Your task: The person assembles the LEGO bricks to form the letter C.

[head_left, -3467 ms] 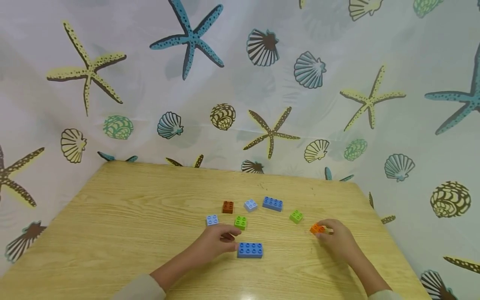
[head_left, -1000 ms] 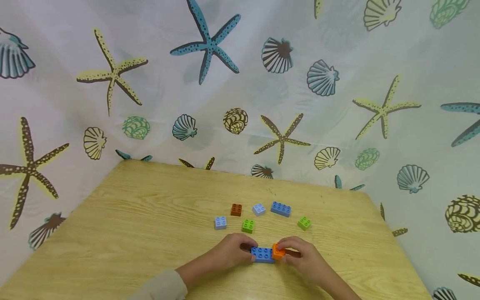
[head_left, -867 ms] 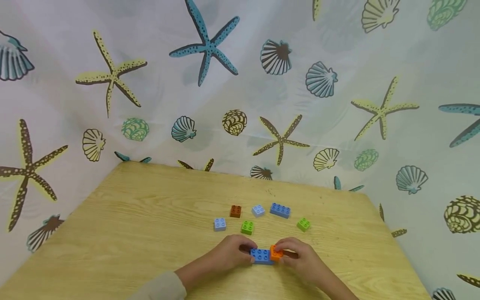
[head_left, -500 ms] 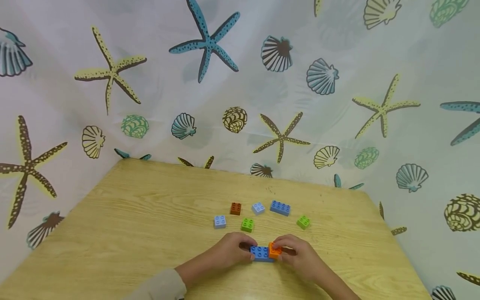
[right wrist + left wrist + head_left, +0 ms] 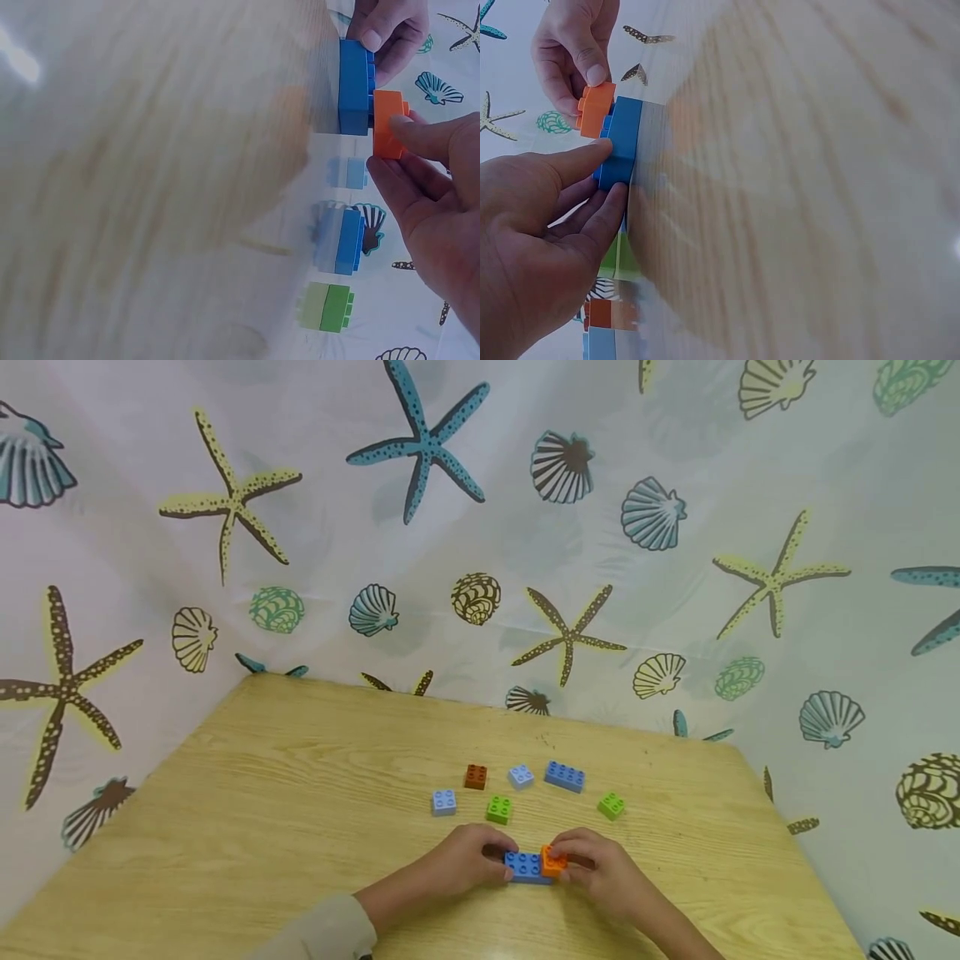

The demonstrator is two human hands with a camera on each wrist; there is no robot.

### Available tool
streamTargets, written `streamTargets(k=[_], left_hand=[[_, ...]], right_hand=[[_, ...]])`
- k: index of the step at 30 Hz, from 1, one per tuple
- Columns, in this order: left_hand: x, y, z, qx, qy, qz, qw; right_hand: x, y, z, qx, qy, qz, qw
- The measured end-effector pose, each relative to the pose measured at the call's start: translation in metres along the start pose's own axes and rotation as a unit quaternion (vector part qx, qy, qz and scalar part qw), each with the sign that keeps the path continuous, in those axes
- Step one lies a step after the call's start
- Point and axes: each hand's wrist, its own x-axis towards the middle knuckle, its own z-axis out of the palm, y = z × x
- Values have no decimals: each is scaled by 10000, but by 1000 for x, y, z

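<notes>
In the head view my left hand point(image 5: 472, 860) pinches the left end of a long blue building brick point(image 5: 522, 867) lying on the table. My right hand point(image 5: 600, 870) grips a small orange brick point(image 5: 553, 861) between thumb and fingers, over the blue brick's right end. The right wrist view has the orange brick point(image 5: 388, 124) right at the studs of the blue brick point(image 5: 354, 86), jutting past its end. Seen from the left wrist, my left thumb and fingertips point(image 5: 613, 201) hold the blue brick point(image 5: 622, 142) on opposite sides.
Behind the hands lie a brown brick point(image 5: 476, 777), two light blue bricks, one at the left point(image 5: 444, 802) and one farther back point(image 5: 521, 777), a second long blue brick point(image 5: 565, 776) and two green bricks, one near the left hand point(image 5: 498, 809), the other rightward point(image 5: 611, 806). A patterned curtain point(image 5: 420, 552) borders the wooden table point(image 5: 315, 793).
Since the first frame my right hand has carried the orange brick leftward to the blue brick, which my left hand has taken hold of. Over the last second both hands have barely moved.
</notes>
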Motion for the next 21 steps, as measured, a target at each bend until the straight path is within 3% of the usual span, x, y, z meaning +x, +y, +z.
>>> streamTargets(k=[13,21], left_hand=[[4,0,1,76,-13,-46,10000],[3,1,0,76,8,47,10000]], right_hand=[[3,7,0,-31,-21,28,10000],[3,6,-1,555,-57,341,9979]])
